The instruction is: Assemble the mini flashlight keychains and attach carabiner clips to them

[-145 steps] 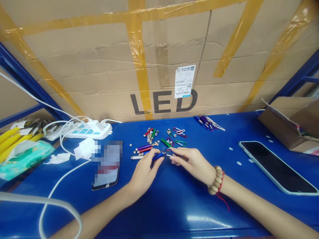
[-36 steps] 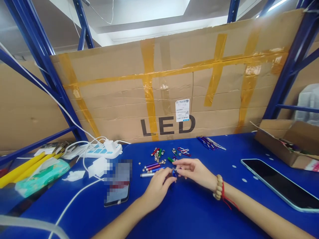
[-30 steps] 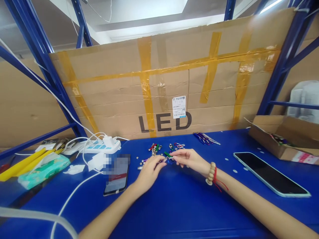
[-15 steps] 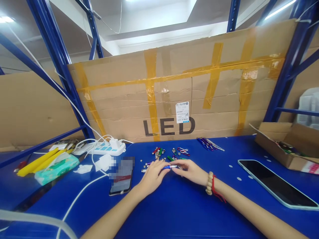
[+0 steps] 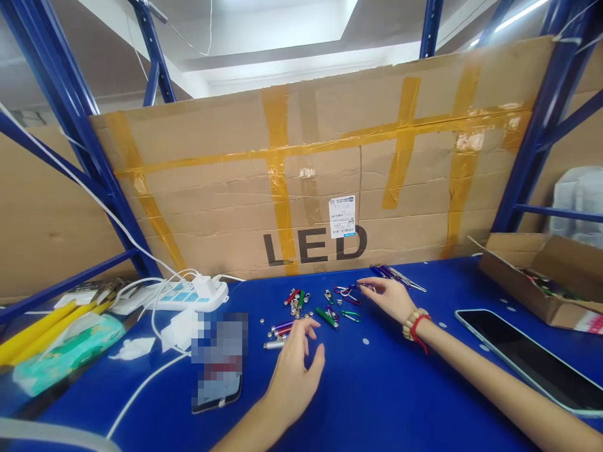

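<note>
My left hand (image 5: 298, 364) hovers low over the blue tabletop, thumb and fingers apart, holding nothing. Just beyond its fingertips lie slim metal tubes: a purple tube (image 5: 282, 328), a silver tube (image 5: 274, 345) and a green tube (image 5: 326, 317). My right hand (image 5: 390, 302) reaches to the back, its fingertips closed around a small blue piece that I cannot make out clearly. Beside those fingertips is a red carabiner (image 5: 351, 298); a green carabiner (image 5: 351, 316) lies nearer. Blue and silver pen-like pieces (image 5: 398, 276) lie in a bunch behind the right hand.
A phone (image 5: 221, 370), partly pixelated, lies left, near crumpled tissue (image 5: 132, 348) and a white power strip (image 5: 193, 296) with cables. Another phone (image 5: 532, 355) and an open cardboard box (image 5: 518, 295) are at right. A large cardboard sheet (image 5: 226, 213) stands behind.
My hands were together on a blue and silver tube and are now apart. The right has moved toward the back right; the left has opened and come nearer. The view has shifted slightly.
</note>
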The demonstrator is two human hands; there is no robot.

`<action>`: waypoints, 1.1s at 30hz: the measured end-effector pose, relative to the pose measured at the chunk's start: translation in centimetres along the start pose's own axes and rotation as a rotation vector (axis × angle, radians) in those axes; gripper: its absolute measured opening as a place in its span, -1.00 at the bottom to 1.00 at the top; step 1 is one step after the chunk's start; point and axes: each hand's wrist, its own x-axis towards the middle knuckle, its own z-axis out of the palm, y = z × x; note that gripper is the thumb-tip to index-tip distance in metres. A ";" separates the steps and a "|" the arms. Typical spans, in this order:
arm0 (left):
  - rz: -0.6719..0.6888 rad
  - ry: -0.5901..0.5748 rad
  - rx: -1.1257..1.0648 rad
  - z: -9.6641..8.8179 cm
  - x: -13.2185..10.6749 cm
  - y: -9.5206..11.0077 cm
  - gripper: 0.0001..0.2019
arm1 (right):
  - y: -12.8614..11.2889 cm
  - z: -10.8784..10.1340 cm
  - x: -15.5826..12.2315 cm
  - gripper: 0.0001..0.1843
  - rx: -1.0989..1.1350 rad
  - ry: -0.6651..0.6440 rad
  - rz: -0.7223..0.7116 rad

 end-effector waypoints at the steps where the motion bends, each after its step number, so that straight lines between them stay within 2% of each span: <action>1: 0.010 -0.014 -0.006 0.0 -0.1 0.1 -0.77 | 0.6 0.0 0.5 -0.70 -0.090 0.005 -0.003; 5: 0.033 -0.090 -0.003 0.0 -0.6 0.7 -0.78 | 1.9 0.3 2.0 -0.77 -0.533 0.009 -0.059; 7: 0.026 -0.123 0.000 -0.2 -0.8 1.0 -0.79 | 2.5 0.4 2.5 -0.79 -0.614 0.004 -0.064; 11: 0.000 -0.191 -0.006 -0.5 -1.2 1.6 -0.78 | 4.1 0.5 2.5 -0.78 -0.630 0.003 -0.047; 15: 0.011 -0.265 0.022 -0.2 -1.7 1.9 -0.78 | 5.0 0.4 1.5 -0.76 -0.625 0.104 -0.098; 17: 0.037 -0.306 0.035 0.1 -1.9 2.1 -0.79 | 4.3 0.5 0.9 -0.75 -0.539 0.124 -0.156; 20: 0.071 -0.334 0.052 0.4 -2.2 2.4 -0.78 | 1.6 1.0 -0.1 -0.70 -0.323 0.075 -0.268; 22: 0.109 -0.307 0.112 0.5 -2.1 2.3 -0.80 | -0.7 1.4 -0.9 -0.68 -0.210 -0.001 -0.370; 24: 0.155 -0.234 0.262 0.5 -1.8 1.7 -0.80 | -2.7 1.9 -2.0 -0.67 -0.155 -0.115 -0.489; 26: 0.185 -0.112 0.491 0.2 -1.1 0.6 -0.78 | -4.1 2.3 -3.0 -0.60 -0.131 -0.240 -0.576; 29: 0.137 0.068 0.793 -0.7 0.2 -1.4 -0.81 | -5.0 2.8 -3.9 -0.45 -0.133 -0.400 -0.645; 31: 0.091 0.096 0.906 -1.4 1.0 -2.2 -0.86 | -5.1 2.9 -4.0 -0.41 -0.151 -0.459 -0.642; 33: 0.034 0.065 0.929 -2.2 1.5 -2.4 -0.89 | -5.1 3.0 -4.0 -0.43 -0.171 -0.479 -0.625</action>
